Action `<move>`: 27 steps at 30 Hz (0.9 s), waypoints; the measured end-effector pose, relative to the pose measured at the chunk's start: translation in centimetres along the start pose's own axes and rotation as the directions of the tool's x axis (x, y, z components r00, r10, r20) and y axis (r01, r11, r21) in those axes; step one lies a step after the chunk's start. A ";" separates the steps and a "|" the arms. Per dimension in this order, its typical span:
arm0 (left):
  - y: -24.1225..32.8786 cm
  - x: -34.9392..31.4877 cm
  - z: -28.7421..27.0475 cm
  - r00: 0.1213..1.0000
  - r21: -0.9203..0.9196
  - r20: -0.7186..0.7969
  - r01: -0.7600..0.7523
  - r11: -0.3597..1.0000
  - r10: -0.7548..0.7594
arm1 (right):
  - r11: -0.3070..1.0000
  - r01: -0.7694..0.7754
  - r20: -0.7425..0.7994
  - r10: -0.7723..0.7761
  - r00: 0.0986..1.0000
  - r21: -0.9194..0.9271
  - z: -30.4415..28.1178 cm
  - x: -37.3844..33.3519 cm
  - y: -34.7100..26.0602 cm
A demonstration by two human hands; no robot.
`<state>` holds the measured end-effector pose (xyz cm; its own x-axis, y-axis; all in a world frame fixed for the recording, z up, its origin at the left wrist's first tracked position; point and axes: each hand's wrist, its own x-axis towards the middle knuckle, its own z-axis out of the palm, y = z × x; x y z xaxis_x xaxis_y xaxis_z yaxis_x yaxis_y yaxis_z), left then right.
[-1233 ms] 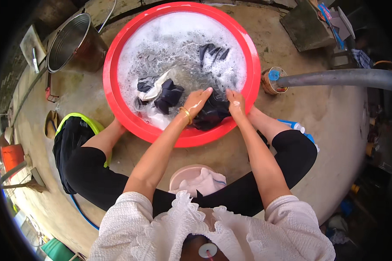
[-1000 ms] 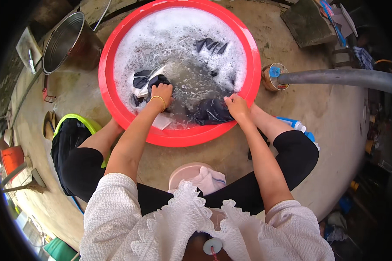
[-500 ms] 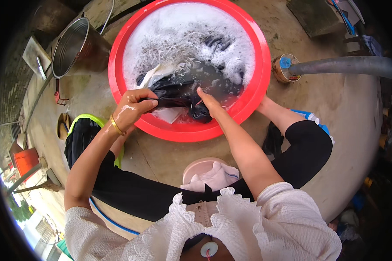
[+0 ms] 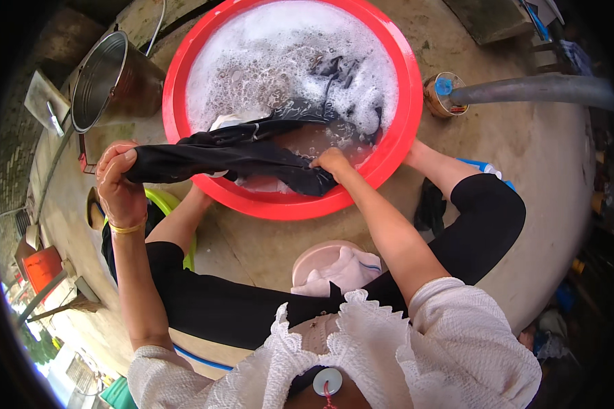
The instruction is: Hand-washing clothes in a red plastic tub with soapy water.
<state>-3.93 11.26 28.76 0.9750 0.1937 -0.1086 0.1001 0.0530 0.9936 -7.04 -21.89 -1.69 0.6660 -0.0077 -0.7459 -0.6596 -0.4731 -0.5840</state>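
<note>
A wet black garment point(image 4: 211, 157) is stretched from beyond the left rim of a large red basin point(image 4: 266, 210) to its near right side. My left hand point(image 4: 121, 178), raised outside the basin, is closed round one end of the cloth. Inside the near right rim, my right hand point(image 4: 333, 162) grips the garment's other end, its fingertips partly hidden. White suds point(image 4: 252, 61) cover the far part of the grey water. More dark cloth point(image 4: 338, 71) pokes through the foam, and a white piece point(image 4: 239, 119) lies behind the stretched garment.
A metal bucket point(image 4: 126, 82) stands left of the basin. Below my left arm sits a lime-green tub point(image 4: 162, 199) with dark cloth. A pink stool or bowl point(image 4: 307, 262) with white cloth rests between my legs. At right, a grey pipe point(image 4: 532, 92) reaches a small can point(image 4: 435, 102).
My left hand has moved left and outward past the rim, drawing the black garment out long. My right hand has shifted slightly and now closes on the cloth.
</note>
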 end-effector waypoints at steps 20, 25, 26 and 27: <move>-1.2 2.1 6.6 0.909 0.843 0.324 -0.403 0.356 0.262 | 0.586 0.204 -0.369 0.176 0.913 0.784 -8.6 19.6 -8.7; -3.0 1.8 6.7 0.932 0.830 0.331 -0.361 0.425 0.146 | 0.817 0.332 -0.348 -0.173 0.921 0.472 1.1 8.1 -10.4; -3.7 1.8 6.9 0.925 0.822 0.363 -0.375 0.430 0.112 | 0.872 0.277 -0.235 -0.193 0.953 0.403 1.8 5.3 -9.6; -4.8 2.3 8.2 0.904 0.789 0.418 -0.412 0.456 0.092 | 0.898 0.348 -0.286 -0.270 0.919 0.270 2.5 5.0 -6.4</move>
<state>-0.55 3.45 23.99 0.9732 -0.2297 0.0070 -0.1992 -0.8283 0.5236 -0.31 -16.71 -2.48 0.8902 -0.1312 -0.4362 -0.4544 -0.1892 -0.8704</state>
